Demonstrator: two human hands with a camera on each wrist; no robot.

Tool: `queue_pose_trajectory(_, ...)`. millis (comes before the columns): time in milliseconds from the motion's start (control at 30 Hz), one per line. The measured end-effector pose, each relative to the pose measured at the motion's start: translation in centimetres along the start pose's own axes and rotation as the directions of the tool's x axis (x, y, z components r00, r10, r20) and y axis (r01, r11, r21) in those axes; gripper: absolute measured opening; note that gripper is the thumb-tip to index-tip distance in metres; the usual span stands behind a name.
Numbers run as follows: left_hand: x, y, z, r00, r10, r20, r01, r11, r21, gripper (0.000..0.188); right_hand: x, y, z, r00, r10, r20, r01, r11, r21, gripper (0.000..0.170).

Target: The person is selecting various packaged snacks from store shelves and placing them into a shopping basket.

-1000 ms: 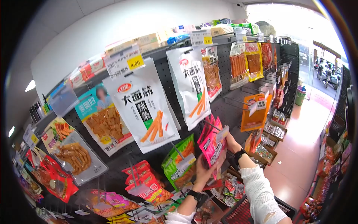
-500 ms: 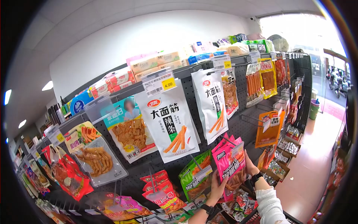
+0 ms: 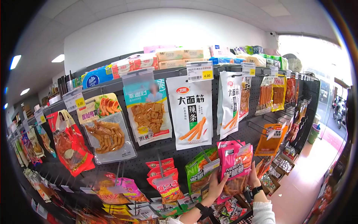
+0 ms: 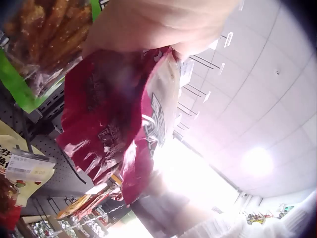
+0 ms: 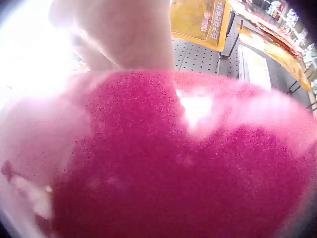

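Observation:
Several pink snack packets point(image 3: 235, 164) hang together at the lower right of the rack in the head view. The left hand point(image 3: 215, 188) grips their left side, its thumb across the front. On the opposite edge the right hand point(image 3: 254, 178) holds the same packets. Seen from the left wrist, the packets point(image 4: 109, 109) hang below the left hand point(image 4: 158, 25). In the right wrist view pink wrapping point(image 5: 178, 158) fills most of the picture, with part of the right hand point(image 5: 124, 34) above it. A green packet point(image 3: 199, 170) hangs just left of the pink ones.
White packets point(image 3: 192, 115) hang above, beside a teal-topped packet point(image 3: 149, 115). Red packets point(image 3: 166, 181) hang lower left, an orange packet point(image 3: 271, 140) to the right. Boxes of small items stand below, next to a pinkish floor point(image 3: 302, 175) with a green bin point(image 3: 314, 133).
The head view has turned left and levelled, so the rack appears further right. Both hands have stayed on the pink packets, whose printed front now faces the head camera more squarely.

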State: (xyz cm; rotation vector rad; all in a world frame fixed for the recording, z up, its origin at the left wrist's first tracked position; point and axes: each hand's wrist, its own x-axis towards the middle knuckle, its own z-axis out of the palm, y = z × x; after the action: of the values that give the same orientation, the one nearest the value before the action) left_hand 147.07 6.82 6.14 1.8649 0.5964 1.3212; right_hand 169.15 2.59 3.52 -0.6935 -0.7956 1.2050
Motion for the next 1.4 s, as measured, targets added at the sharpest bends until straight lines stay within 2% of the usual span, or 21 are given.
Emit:
queue_pose_trajectory(67,0.1,1.0,-0.2,0.992,-0.124,0.013,0.124,0.976,-0.180,0.054,-1.7,0.4,-0.8,1.000,-0.006,0.029,0.006,1.000,0.004,0.076)
queue_pose_trajectory(100,0.2,1.5,-0.1,0.989,-0.144,0.022,0.145,0.965,-0.220,0.053,-2.6,0.4,-0.4,0.998,-0.032,-0.059,0.033,0.999,0.013,0.066)
queue_pose_trajectory(133,0.3,4.1,-0.9,0.986,-0.162,0.029,0.165,0.973,-0.161,0.053,-2.5,0.8,-1.2,0.999,-0.036,-0.040,0.037,0.999,0.025,0.056)
queue_pose_trajectory(200,0.4,5.4,-0.9,0.968,-0.248,0.048,0.252,0.939,-0.235,0.055,-4.1,-0.5,0.3,0.985,0.071,-0.154,-0.062,0.996,0.067,0.049)
queue_pose_trajectory(233,0.5,5.3,-0.6,0.971,-0.234,0.047,0.238,0.935,-0.264,0.057,-5.0,-1.6,2.2,0.975,0.028,-0.222,-0.025,1.000,0.017,0.047)
queue_pose_trajectory(333,0.7,5.4,0.1,0.961,-0.241,0.136,0.276,0.885,-0.375,0.058,-6.8,-4.2,5.5,0.973,-0.039,-0.228,0.045,0.999,0.023,0.047)
queue_pose_trajectory(400,0.3,6.7,0.2,0.955,-0.252,0.156,0.295,0.852,-0.431,0.057,-7.4,-5.2,6.1,0.970,-0.012,-0.243,0.019,1.000,0.023,0.047)
queue_pose_trajectory(467,-0.9,5.5,1.1,0.913,-0.339,0.226,0.407,0.733,-0.545,0.057,-9.0,-5.0,5.6,0.948,-0.003,-0.319,-0.026,0.996,-0.087,0.047)
queue_pose_trajectory(533,-2.2,5.1,0.8,0.915,-0.335,0.225,0.403,0.741,-0.537,0.057,-9.7,-4.3,6.6,0.955,-0.037,-0.295,0.003,0.993,-0.115,0.048)
queue_pose_trajectory(600,-3.9,5.7,1.0,0.939,-0.283,0.194,0.343,0.771,-0.537,0.056,-11.7,-3.5,7.0,0.925,-0.168,-0.340,0.105,0.975,-0.197,0.048)
queue_pose_trajectory(633,-4.1,5.1,1.2,0.951,-0.262,0.162,0.308,0.788,-0.533,0.051,-12.0,-3.9,7.5,0.936,-0.108,-0.335,0.054,0.984,-0.168,0.047)
queue_pose_trajectory(733,-4.2,7.1,0.4,0.945,-0.233,0.232,0.325,0.764,-0.557,0.048,-13.4,-2.7,6.9,0.915,-0.222,-0.336,0.177,0.971,-0.159,0.046)
queue_pose_trajectory(767,-4.0,6.6,0.8,0.939,-0.238,0.247,0.340,0.738,-0.583,0.045,-14.1,-3.3,7.5,0.913,-0.253,-0.321,0.216,0.965,-0.146,0.053)
queue_pose_trajectory(900,-3.5,6.9,0.7,0.921,-0.251,0.300,0.383,0.732,-0.564,0.048,-14.2,-3.6,7.9,0.892,-0.321,-0.318,0.277,0.944,-0.176,0.056)
queue_pose_trajectory(967,-3.7,7.1,0.6,0.938,-0.216,0.271,0.337,0.747,-0.573,0.048,-14.4,-2.7,7.3,0.885,-0.325,-0.333,0.276,0.943,-0.185,0.057)
queue_pose_trajectory(1100,-3.3,7.9,-0.4,0.906,-0.253,0.339,0.404,0.752,-0.521,0.060,-14.2,-1.8,6.4,0.892,-0.300,-0.338,0.246,0.950,-0.192,0.056)
queue_pose_trajectory(1167,-3.0,9.3,-0.6,0.975,-0.132,0.180,0.200,0.876,-0.439,0.076,-14.3,-1.2,6.6,0.870,-0.319,-0.375,0.270,0.946,-0.179,0.054)
queue_pose_trajectory(1200,-2.7,9.6,-0.8,0.974,-0.149,0.171,0.210,0.876,-0.433,0.076,-14.5,-1.3,6.9,0.877,-0.301,-0.374,0.254,0.952,-0.172,0.054)
queue_pose_trajectory(1267,-2.3,10.1,-0.9,0.962,-0.066,0.263,0.186,0.866,-0.464,0.086,-14.7,-1.7,7.7,0.888,-0.254,-0.384,0.231,0.967,-0.105,0.054)
queue_pose_trajectory(1333,-2.8,9.8,-0.8,0.962,-0.077,0.260,0.200,0.849,-0.490,0.084,-14.7,-1.3,8.1,0.843,-0.303,-0.445,0.262,0.953,-0.152,0.053)
queue_pose_trajectory(1400,-3.6,8.8,-0.9,0.923,-0.127,0.364,0.268,0.890,-0.369,0.076,-15.4,0.1,7.4,0.855,-0.249,-0.455,0.248,0.967,-0.062,0.055)
